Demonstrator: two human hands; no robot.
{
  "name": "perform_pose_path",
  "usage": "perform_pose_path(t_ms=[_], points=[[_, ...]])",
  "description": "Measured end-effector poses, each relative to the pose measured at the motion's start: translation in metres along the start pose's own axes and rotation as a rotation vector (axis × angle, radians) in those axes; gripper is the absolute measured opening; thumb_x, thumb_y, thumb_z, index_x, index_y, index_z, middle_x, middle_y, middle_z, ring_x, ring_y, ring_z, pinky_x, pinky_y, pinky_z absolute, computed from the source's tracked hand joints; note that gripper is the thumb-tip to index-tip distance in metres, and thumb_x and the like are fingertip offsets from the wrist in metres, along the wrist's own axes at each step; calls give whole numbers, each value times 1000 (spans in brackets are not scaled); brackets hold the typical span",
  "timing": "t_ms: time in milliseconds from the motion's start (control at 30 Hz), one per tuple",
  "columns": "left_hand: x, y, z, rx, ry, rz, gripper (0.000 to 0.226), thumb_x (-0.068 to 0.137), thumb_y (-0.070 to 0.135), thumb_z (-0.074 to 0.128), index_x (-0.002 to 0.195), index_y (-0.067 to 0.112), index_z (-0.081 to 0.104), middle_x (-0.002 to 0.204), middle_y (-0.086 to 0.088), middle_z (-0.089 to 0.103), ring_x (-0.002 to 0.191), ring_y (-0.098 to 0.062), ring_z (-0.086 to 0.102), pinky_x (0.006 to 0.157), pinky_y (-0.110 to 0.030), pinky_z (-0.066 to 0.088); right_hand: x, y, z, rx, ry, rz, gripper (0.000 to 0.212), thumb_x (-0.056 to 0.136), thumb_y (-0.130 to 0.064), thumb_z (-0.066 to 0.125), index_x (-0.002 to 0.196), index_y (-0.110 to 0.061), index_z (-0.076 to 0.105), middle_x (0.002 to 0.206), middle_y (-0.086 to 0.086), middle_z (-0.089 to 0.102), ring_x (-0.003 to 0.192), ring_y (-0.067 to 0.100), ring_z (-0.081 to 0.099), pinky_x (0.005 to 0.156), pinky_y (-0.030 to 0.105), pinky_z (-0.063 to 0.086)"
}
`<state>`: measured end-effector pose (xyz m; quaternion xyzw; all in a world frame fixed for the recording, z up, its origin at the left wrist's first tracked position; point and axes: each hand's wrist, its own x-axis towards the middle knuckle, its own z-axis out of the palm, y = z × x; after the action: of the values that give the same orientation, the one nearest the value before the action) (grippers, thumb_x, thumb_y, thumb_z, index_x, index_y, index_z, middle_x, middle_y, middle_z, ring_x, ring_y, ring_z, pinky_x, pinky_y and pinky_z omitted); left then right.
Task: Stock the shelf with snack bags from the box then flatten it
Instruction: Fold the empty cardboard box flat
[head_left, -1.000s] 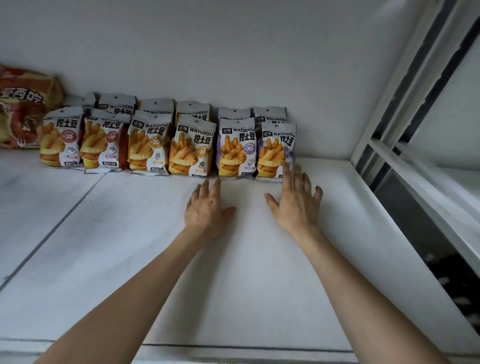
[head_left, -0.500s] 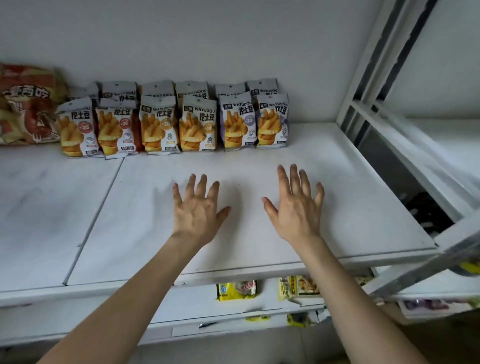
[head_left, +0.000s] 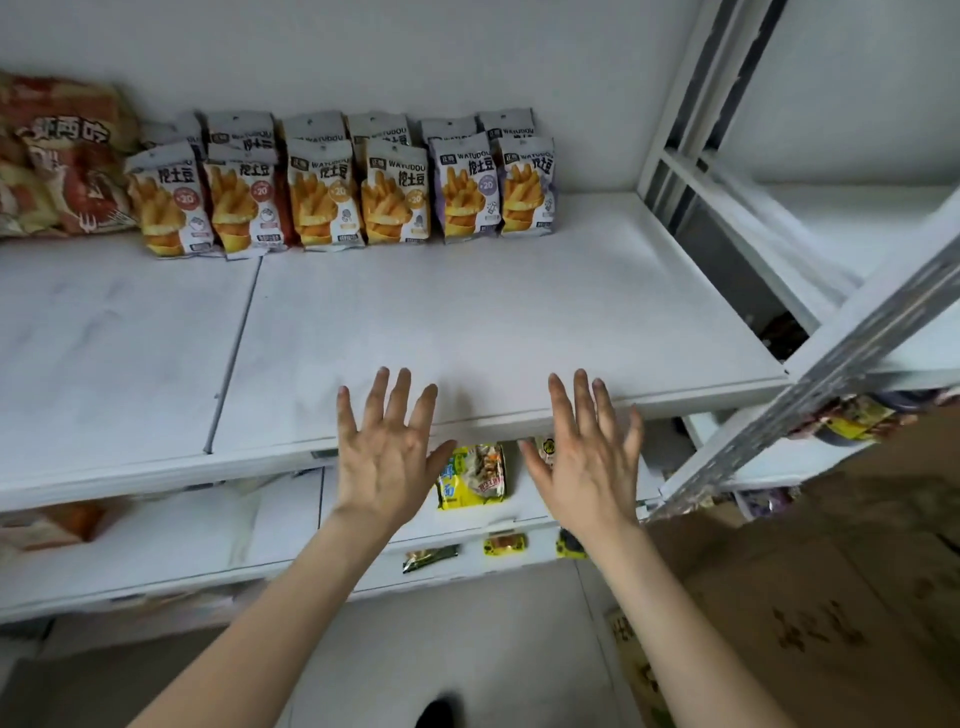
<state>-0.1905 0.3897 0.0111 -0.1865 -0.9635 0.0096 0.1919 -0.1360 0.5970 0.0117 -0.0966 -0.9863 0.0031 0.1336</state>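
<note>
Two hands: left hand (head_left: 387, 457) and right hand (head_left: 587, 462) held empty above the shelf's (head_left: 493, 322) near edge, fingers (head_left: 399, 400) spread.
Snack bags (head_left: 337, 197): stood in rows against the far wall.
Box (head_left: 810, 623): glimpsed near right, below.
Risk: rows may be toppled by bags shoved in.

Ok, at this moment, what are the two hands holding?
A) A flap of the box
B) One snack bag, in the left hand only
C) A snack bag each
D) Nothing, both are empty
D: the left hand and right hand are both bare with fingers spread, while the snack bags stand untouched at the back of the shelf.
</note>
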Motion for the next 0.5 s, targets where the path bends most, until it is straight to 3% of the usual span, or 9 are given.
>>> perform_pose_path(t_ms=[133, 267, 500], points=[[-41, -2, -6, -43, 12, 57, 60, 82, 49, 69, 127, 11, 62, 136, -19, 57, 132, -39, 48, 106, -67, 32, -58, -12, -8, -22, -29, 76, 77, 91, -64, 25, 152, -17, 34, 156, 13, 36, 145, 30, 32, 113, 56, 15], [-78, -7, -10, -91, -17, 130, 62, 77, 51, 73, 126, 13, 63, 136, -17, 57, 132, -36, 49, 107, -64, 33, -112, -31, -17, -52, -33, 193, 76, 90, -64, 31, 148, -17, 39, 151, 13, 43, 140, 29, 41, 109, 53, 19], [-149, -20, -27, -137, -44, 328, 63, 80, 55, 67, 129, 15, 61, 136, -15, 58, 133, -36, 47, 107, -64, 30, -212, -77, -29, -59, -28, 426, 75, 90, -62, 31, 148, -15, 39, 148, 15, 46, 139, 31, 42, 109, 56, 24]])
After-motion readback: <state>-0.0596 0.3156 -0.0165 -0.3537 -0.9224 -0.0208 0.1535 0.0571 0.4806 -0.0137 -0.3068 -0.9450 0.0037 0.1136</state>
